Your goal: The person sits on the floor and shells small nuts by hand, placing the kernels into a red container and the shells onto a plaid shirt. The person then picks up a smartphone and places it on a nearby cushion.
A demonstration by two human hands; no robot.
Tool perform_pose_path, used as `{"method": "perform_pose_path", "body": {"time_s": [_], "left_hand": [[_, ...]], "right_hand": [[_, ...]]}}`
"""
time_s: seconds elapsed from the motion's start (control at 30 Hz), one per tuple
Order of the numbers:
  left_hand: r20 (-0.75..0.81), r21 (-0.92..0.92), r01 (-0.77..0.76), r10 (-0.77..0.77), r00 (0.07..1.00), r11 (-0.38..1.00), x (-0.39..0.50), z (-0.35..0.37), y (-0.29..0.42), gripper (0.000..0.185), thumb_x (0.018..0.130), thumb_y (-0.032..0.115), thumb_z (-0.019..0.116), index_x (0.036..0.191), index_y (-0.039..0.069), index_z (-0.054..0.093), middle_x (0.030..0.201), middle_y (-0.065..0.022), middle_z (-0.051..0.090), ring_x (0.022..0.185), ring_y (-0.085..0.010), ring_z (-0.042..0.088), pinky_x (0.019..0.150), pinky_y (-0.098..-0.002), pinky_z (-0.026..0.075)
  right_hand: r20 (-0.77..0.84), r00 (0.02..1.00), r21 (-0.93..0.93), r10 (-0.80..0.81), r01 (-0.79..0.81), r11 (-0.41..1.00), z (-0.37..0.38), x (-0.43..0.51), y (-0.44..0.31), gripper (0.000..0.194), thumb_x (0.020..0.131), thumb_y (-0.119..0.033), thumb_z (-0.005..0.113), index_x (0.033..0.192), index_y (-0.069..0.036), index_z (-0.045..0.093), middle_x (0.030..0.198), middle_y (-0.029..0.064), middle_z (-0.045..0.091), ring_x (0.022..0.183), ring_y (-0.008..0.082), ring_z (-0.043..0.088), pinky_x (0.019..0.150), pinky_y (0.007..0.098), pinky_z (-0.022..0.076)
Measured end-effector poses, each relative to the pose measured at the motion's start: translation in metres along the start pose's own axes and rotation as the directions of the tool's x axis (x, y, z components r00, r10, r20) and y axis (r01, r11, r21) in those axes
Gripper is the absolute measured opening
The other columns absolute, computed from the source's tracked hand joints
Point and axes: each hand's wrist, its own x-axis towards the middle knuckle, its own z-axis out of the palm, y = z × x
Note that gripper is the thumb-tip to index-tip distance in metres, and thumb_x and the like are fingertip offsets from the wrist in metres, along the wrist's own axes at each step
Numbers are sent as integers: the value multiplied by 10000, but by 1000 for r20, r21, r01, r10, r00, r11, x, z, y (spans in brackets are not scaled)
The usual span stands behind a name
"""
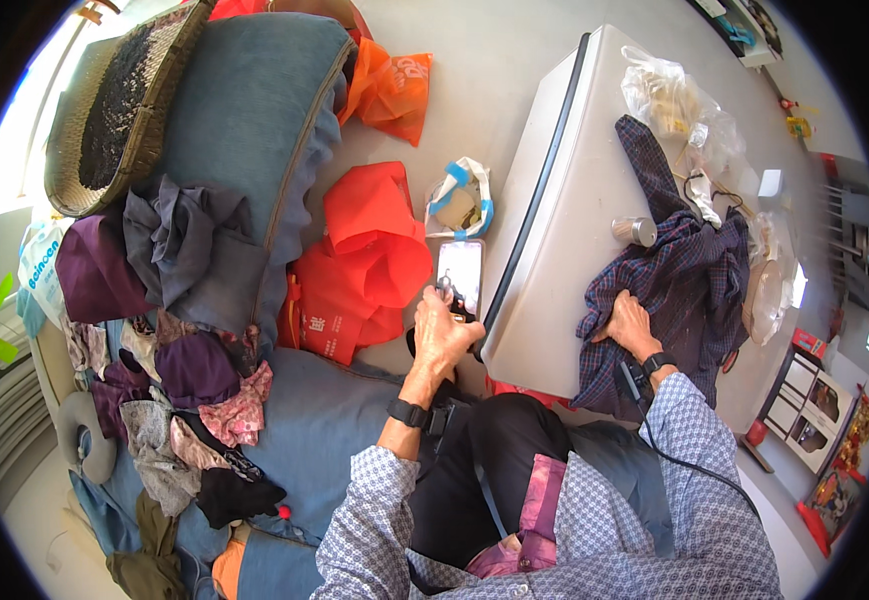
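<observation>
My left hand (pixel 438 334) is raised beside the corner of a white table (pixel 535 300), thumb stretched out. A smartphone with a lit screen (pixel 461 274) lies just beyond its fingers, partly covered by them; whether the fingers grip something small cannot be made out. On the table, my right hand (pixel 627 324) rests on a dark checked shirt (pixel 674 277), its fingertips hidden against the bunched cloth. One sleeve of the shirt stretches towards the far side. A clear shaker jar with a metal lid (pixel 634 231) lies beside the shirt.
Clear plastic bags (pixel 667 94) and a glass bowl (pixel 764 300) stand on the table. A red bag (pixel 370 247) and a blue-white rimmed basket (pixel 464 199) are beyond my left hand. The blue sofa (pixel 247 97) holds piled clothes (pixel 194 367) and a woven tray of dark bits (pixel 115 105).
</observation>
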Motion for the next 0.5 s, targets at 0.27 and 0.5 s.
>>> {"method": "perform_pose_path", "body": {"time_s": [0.27, 0.5], "left_hand": [[18, -17, 102, -102, 995, 995, -6, -29, -3, 715, 557, 205, 758, 1112, -106, 432, 987, -280, 601, 922, -386, 613, 809, -405, 491], [-7, -89, 125, -126, 992, 988, -13, -51, -9, 739, 598, 221, 758, 1172, -113, 433, 948, -221, 629, 859, -305, 629, 765, -362, 504]], "right_hand": [[20, 1000, 5, 15, -15, 1000, -5, 2, -1, 855, 410, -223, 954, 1013, 170, 493, 982, 368, 588, 934, 452, 630, 797, 437, 544], [20, 999, 23, 25, -25, 999, -7, 1, 0, 822, 427, -206, 948, 1007, 162, 496, 990, 370, 586, 952, 464, 621, 818, 449, 532]]}}
